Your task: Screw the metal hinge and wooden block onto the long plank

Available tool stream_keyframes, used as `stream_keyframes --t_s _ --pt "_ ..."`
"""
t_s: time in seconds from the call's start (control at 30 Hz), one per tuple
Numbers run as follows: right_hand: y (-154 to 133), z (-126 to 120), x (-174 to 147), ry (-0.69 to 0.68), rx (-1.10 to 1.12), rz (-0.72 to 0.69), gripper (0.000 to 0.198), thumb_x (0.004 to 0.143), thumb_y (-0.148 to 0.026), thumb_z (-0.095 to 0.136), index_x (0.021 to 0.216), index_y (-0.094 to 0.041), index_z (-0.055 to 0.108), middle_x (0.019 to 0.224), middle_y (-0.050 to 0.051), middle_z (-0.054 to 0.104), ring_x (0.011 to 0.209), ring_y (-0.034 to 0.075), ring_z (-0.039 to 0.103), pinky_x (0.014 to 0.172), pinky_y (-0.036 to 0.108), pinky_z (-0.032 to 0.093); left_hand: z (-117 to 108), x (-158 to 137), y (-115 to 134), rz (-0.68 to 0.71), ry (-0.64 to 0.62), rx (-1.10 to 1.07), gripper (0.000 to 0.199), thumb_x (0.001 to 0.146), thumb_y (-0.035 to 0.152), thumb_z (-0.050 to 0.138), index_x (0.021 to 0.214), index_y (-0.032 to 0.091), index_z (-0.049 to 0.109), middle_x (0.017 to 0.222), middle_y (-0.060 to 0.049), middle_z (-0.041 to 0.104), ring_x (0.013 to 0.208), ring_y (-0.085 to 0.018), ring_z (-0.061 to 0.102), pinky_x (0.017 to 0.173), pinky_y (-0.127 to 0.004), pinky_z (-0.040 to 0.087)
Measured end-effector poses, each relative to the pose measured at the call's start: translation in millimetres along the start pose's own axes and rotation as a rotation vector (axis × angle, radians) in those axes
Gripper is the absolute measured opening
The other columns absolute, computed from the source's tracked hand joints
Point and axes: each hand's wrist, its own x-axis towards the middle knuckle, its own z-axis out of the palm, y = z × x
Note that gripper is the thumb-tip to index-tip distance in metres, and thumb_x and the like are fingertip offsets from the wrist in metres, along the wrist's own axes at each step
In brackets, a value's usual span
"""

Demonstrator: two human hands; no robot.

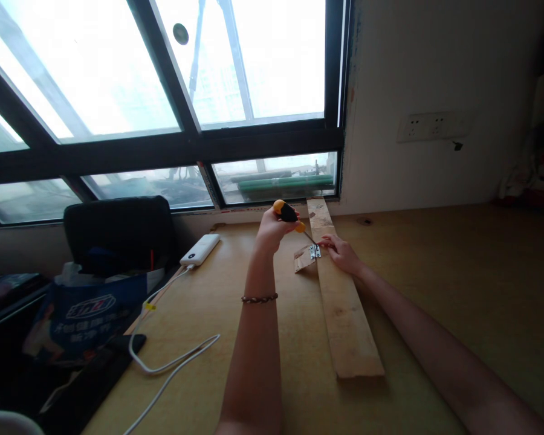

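Note:
My left hand (274, 228) is closed around the handle of a yellow and black screwdriver (288, 212). Its shaft slants down to the right, with the tip at a small metal hinge (315, 251). One side of the hinge lies on a long wooden board (344, 314), the other on a short wooden piece (303, 260) left of the board. My right hand (341, 252) rests on the board's right side, fingertips drawn together beside the screwdriver tip and hinge. Whatever is between those fingertips is too small to make out.
The board lies lengthwise on a wooden table (190, 386), its far end near the window. To the left are a white power bank (200, 250) and its looping white cable (181, 362). Beyond the table's left edge stand a black chair (118, 229) and a blue bag (86, 320).

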Motion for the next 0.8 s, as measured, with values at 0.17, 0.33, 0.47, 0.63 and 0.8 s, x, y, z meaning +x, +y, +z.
stream_keyframes --t_s 0.17,0.33,0.47,0.63,0.8 --pt "-0.8 -0.2 -0.1 -0.006 -0.009 0.009 0.032 0.079 -0.009 0.042 0.109 -0.020 0.049 0.101 0.004 0.065 0.100 0.017 0.058 0.090 0.034 0.043 0.9 0.9 -1.5 -0.004 0.007 0.016 0.037 0.041 0.014 0.072 0.076 0.012 0.059 0.079 -0.004 0.063 0.077 -0.019 0.059 0.071 -0.034 0.048" --pt "-2.0 -0.9 0.0 -0.006 -0.002 0.001 0.032 0.079 -0.009 0.042 0.109 -0.019 0.049 0.101 0.004 0.066 0.099 0.017 0.059 0.090 0.033 0.043 1.8 -0.1 -0.7 0.041 -0.029 0.056 0.037 0.043 0.014 0.072 0.077 0.012 0.059 0.079 -0.005 0.063 0.077 -0.019 0.059 0.071 -0.034 0.048" --pt "-2.1 -1.0 0.2 -0.002 0.000 -0.002 0.033 0.078 -0.009 0.042 0.109 -0.019 0.050 0.100 0.004 0.066 0.099 0.017 0.058 0.090 0.033 0.042 2.2 -0.8 -0.1 0.058 -0.041 0.073 0.035 0.044 0.015 0.071 0.077 0.012 0.059 0.078 -0.005 0.063 0.077 -0.019 0.059 0.070 -0.033 0.048" --pt "-1.4 -0.9 0.2 0.001 0.001 -0.012 0.033 0.078 -0.009 0.042 0.109 -0.019 0.049 0.101 0.004 0.066 0.099 0.017 0.058 0.090 0.032 0.042 2.0 -0.9 0.5 0.058 -0.036 0.071 0.034 0.044 0.015 0.071 0.076 0.012 0.059 0.077 -0.005 0.063 0.075 -0.018 0.059 0.069 -0.032 0.047" --pt "0.4 0.1 0.1 -0.002 -0.002 -0.005 0.033 0.079 -0.009 0.041 0.109 -0.020 0.049 0.100 0.004 0.066 0.099 0.016 0.058 0.090 0.032 0.043 1.5 -0.6 0.2 0.053 -0.025 0.069 0.034 0.044 0.014 0.071 0.076 0.012 0.059 0.077 -0.005 0.063 0.075 -0.019 0.059 0.069 -0.033 0.047"
